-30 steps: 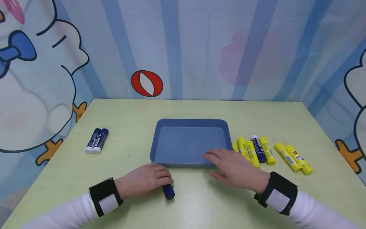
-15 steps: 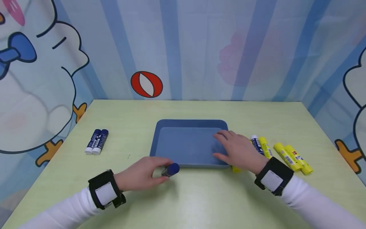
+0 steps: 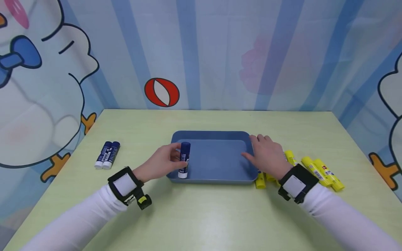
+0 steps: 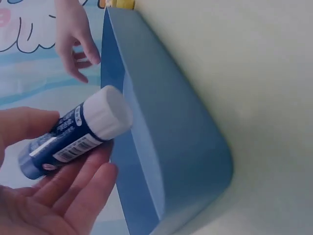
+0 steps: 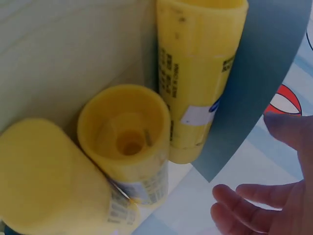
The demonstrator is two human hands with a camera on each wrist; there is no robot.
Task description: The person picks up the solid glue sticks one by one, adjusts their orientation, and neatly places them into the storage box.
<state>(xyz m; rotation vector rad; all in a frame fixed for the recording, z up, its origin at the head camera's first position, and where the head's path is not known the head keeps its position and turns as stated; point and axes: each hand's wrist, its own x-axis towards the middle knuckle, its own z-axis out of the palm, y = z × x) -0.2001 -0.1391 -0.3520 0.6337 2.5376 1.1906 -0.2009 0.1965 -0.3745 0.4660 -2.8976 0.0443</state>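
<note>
A dark blue glue stick (image 3: 184, 158) with a white end stands almost upright over the left part of the blue tray (image 3: 216, 162). My left hand (image 3: 160, 162) pinches it between thumb and fingers; in the left wrist view its white end (image 4: 107, 112) points past the tray wall (image 4: 171, 107). At the tray's right rim is my right hand (image 3: 267, 157), thumb and fingers spread, holding nothing. Below that hand lie yellow glue sticks (image 3: 260, 182), partly hidden by it. The right wrist view shows one yellow glue stick (image 5: 195, 83) alongside the tray's outer wall.
Two dark blue glue sticks (image 3: 107, 155) with white ends lie side by side at the table's left. Farther right, a pair of yellow glue sticks (image 3: 322, 174) rests on the pale table (image 3: 213, 216). A printed curtain (image 3: 220, 52) hangs behind the table.
My left hand has lifted the blue glue stick from the table before the tray, turned it upright and brought it over the tray's left side. My right hand moved back and right along the tray.
</note>
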